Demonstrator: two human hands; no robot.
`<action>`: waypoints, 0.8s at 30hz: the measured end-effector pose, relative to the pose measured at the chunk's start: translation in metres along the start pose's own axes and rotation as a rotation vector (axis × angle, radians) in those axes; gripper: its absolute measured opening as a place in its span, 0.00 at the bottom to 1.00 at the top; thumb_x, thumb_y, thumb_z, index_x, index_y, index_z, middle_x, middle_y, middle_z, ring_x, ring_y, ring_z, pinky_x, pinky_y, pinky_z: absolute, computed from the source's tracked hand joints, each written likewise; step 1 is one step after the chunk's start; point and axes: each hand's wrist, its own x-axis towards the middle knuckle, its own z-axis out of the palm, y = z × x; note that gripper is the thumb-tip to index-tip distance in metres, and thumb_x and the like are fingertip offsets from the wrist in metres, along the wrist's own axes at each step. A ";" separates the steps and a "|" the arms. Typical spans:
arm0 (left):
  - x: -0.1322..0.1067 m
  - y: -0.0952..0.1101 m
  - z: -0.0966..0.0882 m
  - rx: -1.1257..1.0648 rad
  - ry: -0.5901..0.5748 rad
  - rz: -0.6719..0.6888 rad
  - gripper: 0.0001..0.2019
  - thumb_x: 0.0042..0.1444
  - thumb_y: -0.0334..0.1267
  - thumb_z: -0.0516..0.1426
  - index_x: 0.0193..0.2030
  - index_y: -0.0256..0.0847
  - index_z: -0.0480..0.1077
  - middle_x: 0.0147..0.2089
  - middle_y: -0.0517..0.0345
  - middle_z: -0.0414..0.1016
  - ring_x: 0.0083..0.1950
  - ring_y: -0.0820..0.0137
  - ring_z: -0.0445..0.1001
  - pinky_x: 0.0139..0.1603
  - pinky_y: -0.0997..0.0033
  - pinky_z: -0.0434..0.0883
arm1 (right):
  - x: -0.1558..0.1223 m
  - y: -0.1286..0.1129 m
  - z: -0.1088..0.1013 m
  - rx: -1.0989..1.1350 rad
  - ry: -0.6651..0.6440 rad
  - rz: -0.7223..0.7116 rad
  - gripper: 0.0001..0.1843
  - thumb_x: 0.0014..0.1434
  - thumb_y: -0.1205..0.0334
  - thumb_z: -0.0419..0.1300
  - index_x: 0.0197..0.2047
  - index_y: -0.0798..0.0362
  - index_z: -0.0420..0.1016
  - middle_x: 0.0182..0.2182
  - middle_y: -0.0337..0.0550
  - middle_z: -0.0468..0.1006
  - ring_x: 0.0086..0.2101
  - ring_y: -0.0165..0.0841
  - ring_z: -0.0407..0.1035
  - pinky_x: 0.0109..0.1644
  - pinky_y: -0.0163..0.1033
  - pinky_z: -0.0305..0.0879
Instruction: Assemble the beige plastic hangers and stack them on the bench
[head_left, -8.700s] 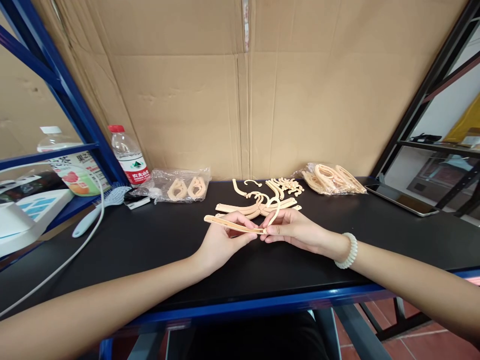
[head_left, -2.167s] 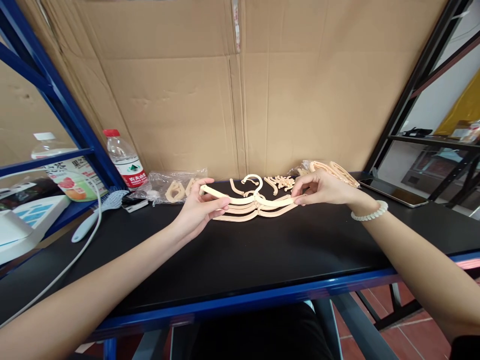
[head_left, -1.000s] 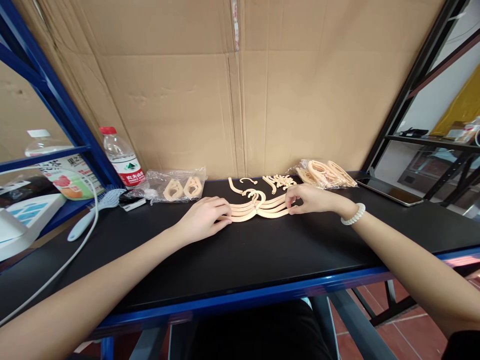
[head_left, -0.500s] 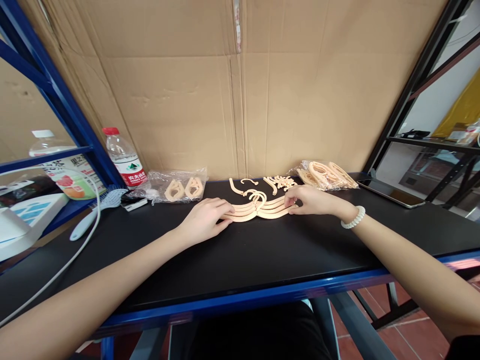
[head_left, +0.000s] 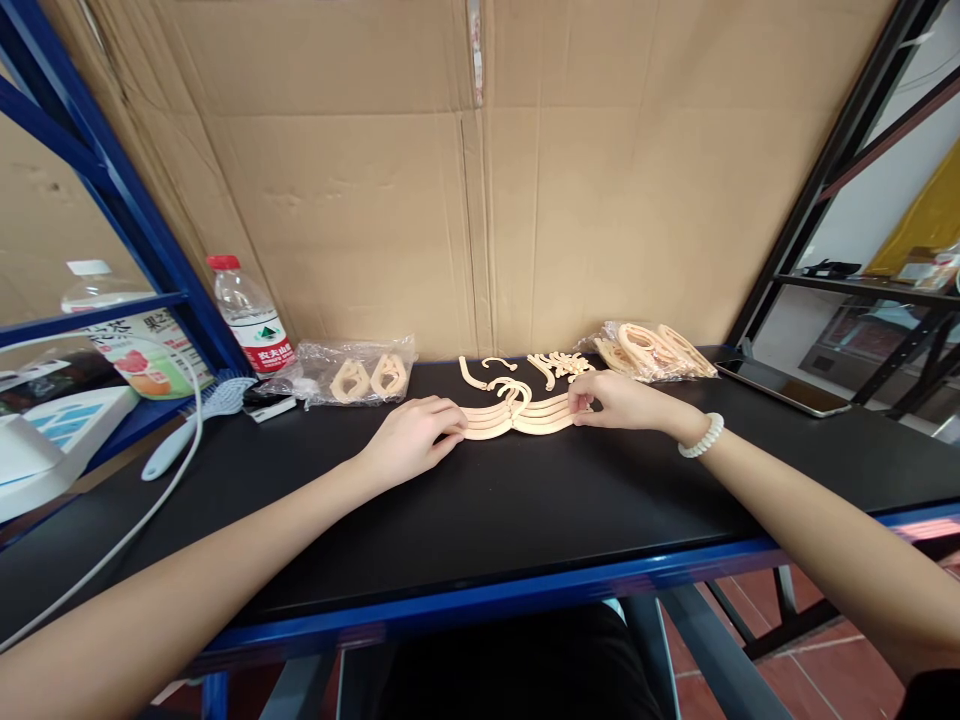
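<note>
A stack of cream plastic hangers (head_left: 517,415) lies flat on the black table (head_left: 525,500) near its back edge. My left hand (head_left: 412,440) rests on the stack's left end with its fingers curled over the hanger arms. My right hand (head_left: 619,400), with a bead bracelet at the wrist, pinches the stack's right end. Loose cream hooks and small parts (head_left: 559,365) lie just behind the stack.
A clear bag with two folded hangers (head_left: 360,375) sits at back left beside a water bottle (head_left: 244,315). Another bag of hangers (head_left: 652,350) and a tablet (head_left: 780,385) lie at back right. A brush (head_left: 191,425) and white cable (head_left: 112,540) lie at left. Cardboard stands behind.
The hanger I was holding up in both hands has come down onto the stack. Both hands now press the stack's ends on the table and have barely moved in the last second.
</note>
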 end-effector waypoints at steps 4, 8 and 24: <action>0.000 0.001 0.001 -0.002 0.005 -0.021 0.06 0.60 0.34 0.52 0.37 0.42 0.71 0.40 0.57 0.76 0.42 0.67 0.74 0.46 0.67 0.70 | 0.001 0.000 0.002 0.006 0.004 0.004 0.02 0.54 0.66 0.59 0.30 0.54 0.73 0.29 0.42 0.76 0.32 0.34 0.69 0.36 0.36 0.62; 0.000 0.002 0.001 0.002 0.011 -0.020 0.07 0.60 0.34 0.52 0.39 0.42 0.71 0.42 0.56 0.76 0.43 0.65 0.74 0.46 0.65 0.71 | 0.000 -0.004 0.000 0.008 0.000 0.004 0.02 0.54 0.65 0.58 0.30 0.54 0.72 0.30 0.42 0.76 0.32 0.34 0.69 0.37 0.37 0.62; 0.001 0.002 -0.005 -0.101 0.079 -0.010 0.07 0.59 0.36 0.54 0.41 0.42 0.72 0.44 0.55 0.76 0.44 0.66 0.74 0.45 0.66 0.70 | -0.002 -0.009 -0.007 0.029 0.059 -0.004 0.08 0.59 0.62 0.55 0.33 0.54 0.73 0.32 0.45 0.77 0.33 0.35 0.68 0.36 0.37 0.62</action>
